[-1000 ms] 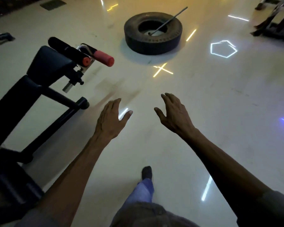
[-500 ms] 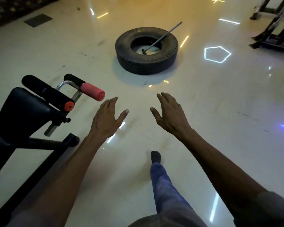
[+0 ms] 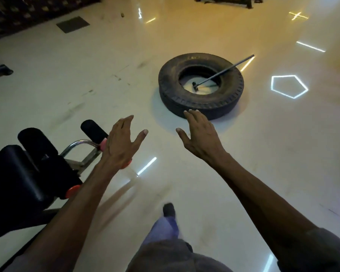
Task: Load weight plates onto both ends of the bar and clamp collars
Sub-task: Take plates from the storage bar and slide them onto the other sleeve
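Left hand (image 3: 122, 143), right hand (image 3: 199, 135) outstretched, fingers spread.

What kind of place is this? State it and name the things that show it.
Most likely a gym floor. A big tyre lies flat with a sledgehammer propped inside it, and a padded bench with foam rollers stands at the left on a glossy floor.
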### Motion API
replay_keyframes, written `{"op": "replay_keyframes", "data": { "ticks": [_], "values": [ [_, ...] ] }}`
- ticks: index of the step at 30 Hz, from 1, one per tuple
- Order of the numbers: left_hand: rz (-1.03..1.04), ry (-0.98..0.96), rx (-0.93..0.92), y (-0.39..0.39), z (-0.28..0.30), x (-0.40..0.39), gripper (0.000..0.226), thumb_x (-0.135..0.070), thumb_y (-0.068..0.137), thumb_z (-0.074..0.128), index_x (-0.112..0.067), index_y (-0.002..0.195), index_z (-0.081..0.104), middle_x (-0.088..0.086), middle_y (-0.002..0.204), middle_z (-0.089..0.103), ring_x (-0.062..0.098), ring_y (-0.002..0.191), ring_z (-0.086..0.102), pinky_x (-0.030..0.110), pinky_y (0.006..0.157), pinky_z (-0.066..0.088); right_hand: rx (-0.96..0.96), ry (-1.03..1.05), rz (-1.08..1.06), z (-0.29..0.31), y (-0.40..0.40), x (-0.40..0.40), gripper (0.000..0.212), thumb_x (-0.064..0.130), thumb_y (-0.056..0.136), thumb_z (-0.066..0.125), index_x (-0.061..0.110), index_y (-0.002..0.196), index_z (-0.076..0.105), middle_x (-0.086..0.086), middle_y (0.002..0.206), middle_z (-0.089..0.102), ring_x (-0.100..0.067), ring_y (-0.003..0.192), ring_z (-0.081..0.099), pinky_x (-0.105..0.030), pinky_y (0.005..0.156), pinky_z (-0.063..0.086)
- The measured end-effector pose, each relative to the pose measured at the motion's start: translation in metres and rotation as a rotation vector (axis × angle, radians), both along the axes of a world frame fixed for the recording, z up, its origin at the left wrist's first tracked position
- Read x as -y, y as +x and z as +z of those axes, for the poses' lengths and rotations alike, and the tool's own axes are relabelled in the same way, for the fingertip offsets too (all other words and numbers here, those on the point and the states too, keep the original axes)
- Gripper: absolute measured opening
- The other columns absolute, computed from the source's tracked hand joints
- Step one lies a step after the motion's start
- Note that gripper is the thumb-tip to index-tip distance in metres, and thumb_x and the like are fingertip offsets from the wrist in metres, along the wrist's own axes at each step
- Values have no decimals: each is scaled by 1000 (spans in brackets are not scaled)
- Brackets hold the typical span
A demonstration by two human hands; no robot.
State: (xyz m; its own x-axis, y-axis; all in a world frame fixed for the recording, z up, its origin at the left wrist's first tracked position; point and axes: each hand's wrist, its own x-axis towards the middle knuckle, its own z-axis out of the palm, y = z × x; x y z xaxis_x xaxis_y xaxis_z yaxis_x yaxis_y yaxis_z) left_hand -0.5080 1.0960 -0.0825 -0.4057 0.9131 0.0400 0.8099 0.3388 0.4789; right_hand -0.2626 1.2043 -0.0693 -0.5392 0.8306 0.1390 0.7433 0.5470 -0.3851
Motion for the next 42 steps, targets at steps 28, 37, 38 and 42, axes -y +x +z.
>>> {"op": "replay_keyframes", "data": {
  "ticks": [28, 37, 38, 42],
  "values": [
    [456, 6, -68, -485, 15, -498, 78, -64, 101, 47, -18, 161, 31, 6, 164, 39, 23, 154, 32, 45, 120, 34, -15, 15, 420, 1, -564, -603, 63, 49, 103, 49, 12, 153, 40, -11, 159, 41, -29, 150, 33, -47, 115, 38],
    [717, 16, -92, -685, 32, -560, 81, -68, 100, 44, -17, 161, 31, 7, 165, 39, 25, 153, 33, 46, 119, 36, -9, 37, 696, 23, -815, -702, 62, 48, 103, 49, 11, 152, 41, -11, 159, 41, -28, 151, 32, -46, 116, 38],
    [746, 18, -92, -708, 31, -562, 81, -68, 100, 44, -17, 161, 31, 7, 165, 39, 24, 154, 33, 46, 118, 36, -10, 42, 727, 22, -845, -707, 62, 48, 103, 48, 11, 152, 40, -11, 159, 41, -28, 151, 31, -46, 116, 38],
    [857, 25, -86, -803, 20, -558, 81, -69, 100, 43, -18, 161, 31, 6, 165, 39, 24, 154, 32, 46, 119, 35, -14, 44, 826, 15, -966, -713, 62, 47, 104, 48, 10, 153, 40, -10, 159, 41, -27, 151, 32, -46, 115, 38]
  ]
}}
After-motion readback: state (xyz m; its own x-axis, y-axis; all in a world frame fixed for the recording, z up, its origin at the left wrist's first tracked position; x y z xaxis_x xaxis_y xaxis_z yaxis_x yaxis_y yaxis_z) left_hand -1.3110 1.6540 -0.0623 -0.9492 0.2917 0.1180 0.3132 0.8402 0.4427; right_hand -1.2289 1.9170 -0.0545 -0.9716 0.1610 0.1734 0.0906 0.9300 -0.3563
